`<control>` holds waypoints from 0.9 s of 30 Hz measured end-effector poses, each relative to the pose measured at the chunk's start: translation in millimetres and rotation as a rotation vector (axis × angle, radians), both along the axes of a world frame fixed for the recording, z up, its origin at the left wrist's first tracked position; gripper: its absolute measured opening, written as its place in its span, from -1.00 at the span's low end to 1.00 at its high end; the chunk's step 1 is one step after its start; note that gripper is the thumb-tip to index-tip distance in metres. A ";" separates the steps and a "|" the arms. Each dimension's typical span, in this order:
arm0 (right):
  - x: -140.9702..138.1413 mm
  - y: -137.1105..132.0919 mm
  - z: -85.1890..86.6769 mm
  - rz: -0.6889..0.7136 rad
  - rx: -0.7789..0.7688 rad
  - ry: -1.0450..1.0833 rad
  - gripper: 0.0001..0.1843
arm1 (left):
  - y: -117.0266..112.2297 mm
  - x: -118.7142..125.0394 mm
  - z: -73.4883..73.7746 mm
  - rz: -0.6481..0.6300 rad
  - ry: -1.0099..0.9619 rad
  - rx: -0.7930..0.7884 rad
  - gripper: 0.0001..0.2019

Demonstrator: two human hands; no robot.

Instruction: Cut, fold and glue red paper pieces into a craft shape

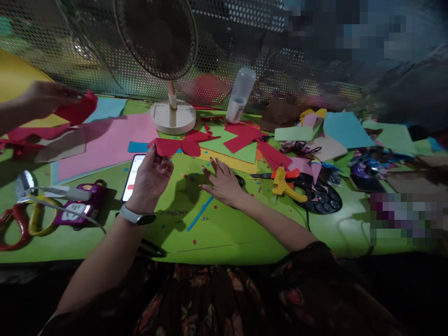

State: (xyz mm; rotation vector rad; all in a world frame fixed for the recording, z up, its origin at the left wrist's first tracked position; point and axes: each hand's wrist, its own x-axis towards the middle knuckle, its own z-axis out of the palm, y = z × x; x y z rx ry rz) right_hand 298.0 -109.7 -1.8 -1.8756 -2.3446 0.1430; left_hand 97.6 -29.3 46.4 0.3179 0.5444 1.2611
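My left hand (156, 172), with a band on its wrist, pinches the corner of a red paper piece (167, 146) between thumb and fingertips, above the phone. My right hand (222, 182) is stretched out low over the green table with its fingers spread and holds nothing that I can see. Below its fingers lies a narrow blue paper strip (200, 213). A yellow paper sheet (229, 161) is just beyond the fingertips. Dark scissor-like handles (240, 180) show partly behind that hand. Tiny paper bits are scattered around it.
Another person's hand (47, 98) holds red paper at the left. A fan (172, 116) and a clear bottle (241, 95) stand at the back. A yellow glue gun (283, 184) lies by a black palette (327, 200). Large scissors (21, 228) and a phone (133, 175) lie left.
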 end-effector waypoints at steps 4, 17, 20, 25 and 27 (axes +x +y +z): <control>-9.9 9.5 2.0 0.005 -0.004 -0.019 -0.18 | 1.5 -1.0 -3.2 -0.014 0.003 0.025 -0.91; -10.1 13.3 -11.6 0.043 0.070 -0.022 -0.19 | -3.0 -0.9 -0.8 0.006 0.028 0.026 -0.89; -15.3 10.6 -7.6 0.065 0.104 -0.022 -0.18 | -2.9 -0.8 -1.8 0.006 0.021 0.038 -0.86; -25.4 9.6 -6.7 0.140 0.098 -0.037 -0.25 | -1.7 -1.8 -4.5 -0.015 0.057 0.045 -0.98; -25.9 9.9 -7.1 0.136 0.096 -0.043 -0.25 | -1.6 -2.1 -4.6 -0.025 0.056 0.045 -0.98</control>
